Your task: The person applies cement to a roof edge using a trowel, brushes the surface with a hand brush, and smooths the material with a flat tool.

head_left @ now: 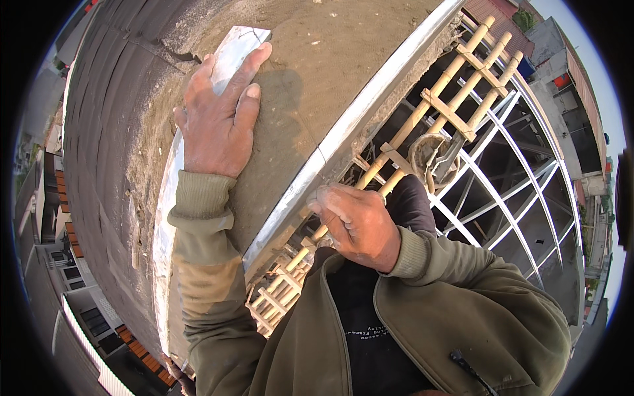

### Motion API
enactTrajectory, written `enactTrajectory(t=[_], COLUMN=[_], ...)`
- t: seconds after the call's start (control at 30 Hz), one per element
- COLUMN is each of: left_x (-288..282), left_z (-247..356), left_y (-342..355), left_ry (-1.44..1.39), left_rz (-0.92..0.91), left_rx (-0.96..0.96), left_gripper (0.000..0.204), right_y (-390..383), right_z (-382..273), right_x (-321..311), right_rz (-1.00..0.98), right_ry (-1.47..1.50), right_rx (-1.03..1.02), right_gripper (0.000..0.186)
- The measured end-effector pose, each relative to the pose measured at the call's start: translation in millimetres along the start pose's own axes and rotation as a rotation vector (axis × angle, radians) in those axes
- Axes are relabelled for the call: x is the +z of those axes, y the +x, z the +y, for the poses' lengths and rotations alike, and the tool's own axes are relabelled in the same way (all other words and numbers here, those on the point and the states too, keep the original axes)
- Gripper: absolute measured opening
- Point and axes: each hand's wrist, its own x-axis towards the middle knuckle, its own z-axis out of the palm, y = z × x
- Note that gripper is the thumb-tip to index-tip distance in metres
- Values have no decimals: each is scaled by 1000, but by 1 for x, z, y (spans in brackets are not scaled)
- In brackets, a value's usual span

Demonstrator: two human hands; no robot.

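Note:
My left hand (221, 125) lies spread over a long white strip (234, 56) that rests on the rough grey-brown mortar surface (317, 53). Its index finger and thumb reach toward the right side, the other fingers toward the left, and the strip shows between them. Below the wrist the strip runs on, partly behind my sleeve. My right hand (360, 228) is closed, thumb against curled fingers, beside a second white strip (317, 158) along the mortar's edge. Whatever the right fingers hold, if anything, is hidden. A thin dark line crosses the mortar near that second strip.
A bamboo scaffold (403, 135) with wooden cross pieces stands right of the mortar edge. On it sits a dirty bucket (429, 155) with a tool inside. White metal roof framing (502, 204) spreads over a drop at right. Dark roof tiles (105, 119) slope off at left.

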Motion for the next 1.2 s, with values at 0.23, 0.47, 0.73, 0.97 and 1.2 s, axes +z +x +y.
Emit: enactTrajectory(t=[0.23,0.47,0.73,0.97,1.2], left_x=[3,4,2,2,0], left_z=[-7,-7,-10,-6,-7], left_y=[-2,0,-1,-1,-2], left_ry=[30,26,23,38,-31], left_rz=[54,47,46,15,15], left_rx=[66,78,101,75,88], left_gripper=[47,47,47,48,48], right_y=[37,10,23,2,34], right_z=[11,-13,33,-3,0], right_x=[-39,-12,-22,-3,-43], right_rz=[107,30,-40,74,2], right_ry=[-69,-355,284,-174,43], right_rx=[-140,-189,95,-147,106], right_gripper=[6,7,8,20,7])
